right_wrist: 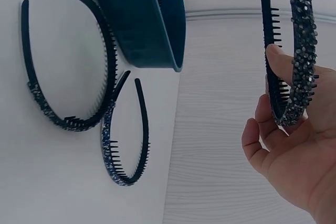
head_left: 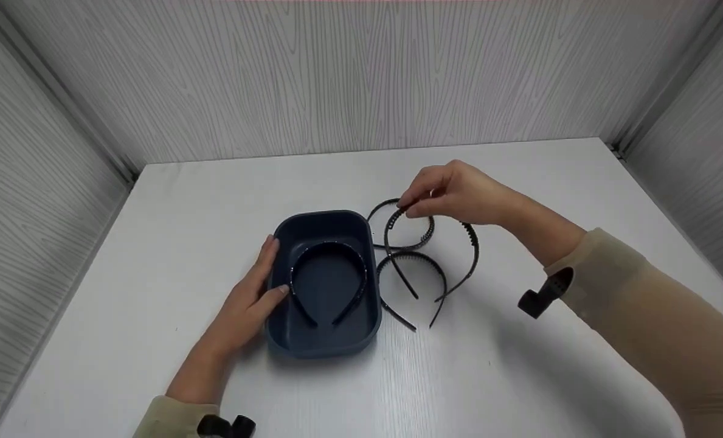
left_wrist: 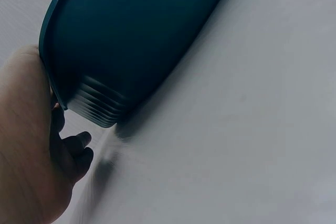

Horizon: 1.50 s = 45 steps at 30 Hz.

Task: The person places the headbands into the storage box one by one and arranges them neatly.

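Observation:
My left hand [head_left: 242,304] grips the left wall of a dark blue plastic basin [head_left: 325,351], thumb over the rim and fingers along the outside. Inside the basin lies one dark headband [head_left: 328,243], its ends toward me. Above the table, right of the basin, my right hand [head_left: 458,191] pinches a second headband [head_left: 475,243] between thumb and fingers, ends hanging down. In the right wrist view this held headband [right_wrist: 304,40] shows glittering stones outside and comb teeth inside.
Two more toothed headbands lie on the white table just right of the basin: a nearer headband [head_left: 440,274] and a farther headband [head_left: 428,234]. They touch or overlap. A grained wall panel [head_left: 337,79] stands behind the table, with panels on both sides.

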Motion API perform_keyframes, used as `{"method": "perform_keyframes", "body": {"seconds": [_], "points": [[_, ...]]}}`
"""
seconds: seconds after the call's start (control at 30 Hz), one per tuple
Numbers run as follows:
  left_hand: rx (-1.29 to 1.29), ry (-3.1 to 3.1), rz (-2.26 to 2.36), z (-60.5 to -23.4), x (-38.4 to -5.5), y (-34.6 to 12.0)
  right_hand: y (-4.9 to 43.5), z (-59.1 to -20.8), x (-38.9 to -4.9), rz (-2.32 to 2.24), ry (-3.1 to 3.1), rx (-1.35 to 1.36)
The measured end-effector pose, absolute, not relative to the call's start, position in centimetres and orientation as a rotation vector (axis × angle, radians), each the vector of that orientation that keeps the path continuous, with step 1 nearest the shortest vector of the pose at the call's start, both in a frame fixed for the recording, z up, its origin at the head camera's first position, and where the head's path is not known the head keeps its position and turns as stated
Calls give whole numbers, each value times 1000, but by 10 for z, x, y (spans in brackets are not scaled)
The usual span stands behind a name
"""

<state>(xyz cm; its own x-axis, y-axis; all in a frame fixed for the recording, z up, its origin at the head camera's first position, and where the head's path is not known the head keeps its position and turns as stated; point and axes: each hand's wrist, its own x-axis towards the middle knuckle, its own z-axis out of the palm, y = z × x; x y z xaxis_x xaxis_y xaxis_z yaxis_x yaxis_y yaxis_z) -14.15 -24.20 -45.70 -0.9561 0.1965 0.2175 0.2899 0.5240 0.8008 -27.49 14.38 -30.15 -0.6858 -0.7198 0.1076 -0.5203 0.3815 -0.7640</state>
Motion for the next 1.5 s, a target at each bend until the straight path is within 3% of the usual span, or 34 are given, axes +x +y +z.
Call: {"method": "perform_keyframes", "body": {"seconds": [0.57, 1.5], "points": [[-438, -2661, -1403, -460, -144, -244, 81, -283, -280, -1194, 2389, -1226], [-435, -2655, -1440, -459, -144, -239, -1, -346, -283, -1222, 2330, -1338]]}}
